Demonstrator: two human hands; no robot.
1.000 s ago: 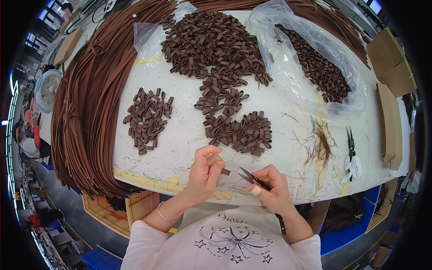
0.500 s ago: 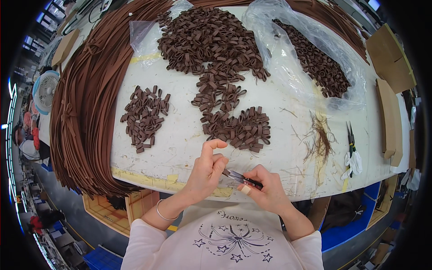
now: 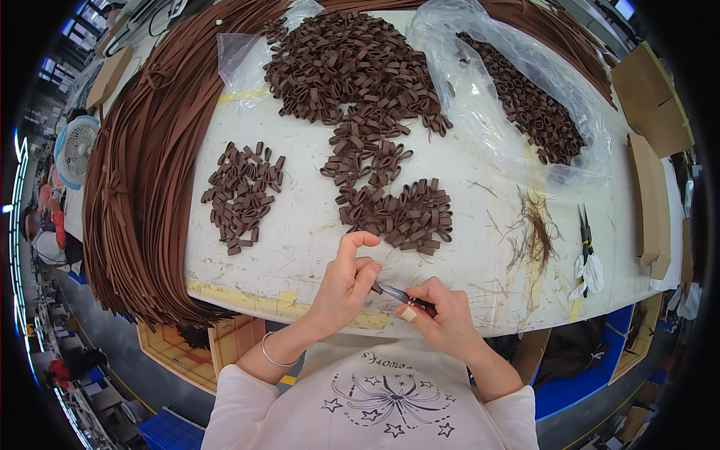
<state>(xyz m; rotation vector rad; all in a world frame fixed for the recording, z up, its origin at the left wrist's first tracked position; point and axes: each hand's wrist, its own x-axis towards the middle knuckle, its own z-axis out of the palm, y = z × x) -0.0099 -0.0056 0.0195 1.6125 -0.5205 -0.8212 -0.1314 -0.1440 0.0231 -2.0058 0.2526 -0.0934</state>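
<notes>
In my right hand [image 3: 442, 315] is a small pair of snips [image 3: 397, 295], with dark handles and metal blades. Its blades lie close together and point at my left fingertips. My left hand [image 3: 345, 281] is closed in a pinch, its index finger crooked above the thumb. A dark brown bit [image 3: 376, 286] shows at the pinch, probably a leather loop, mostly covered by the fingers. Just beyond my hands lies a pile of brown loops [image 3: 397, 214], joined to a larger heap [image 3: 349, 67] farther back. A smaller group of loops [image 3: 241, 195] rests to the left.
Long brown strips [image 3: 150, 180] hang along the table's left side. A clear plastic bag [image 3: 465, 97] with more loops lies at the back right. Thread scraps [image 3: 536, 232] and black-handled tweezers or pliers [image 3: 585, 232] are on the right, beside cardboard boxes [image 3: 649, 202].
The blades of the snips have come together at my left fingertips. Both hands have stayed almost in place.
</notes>
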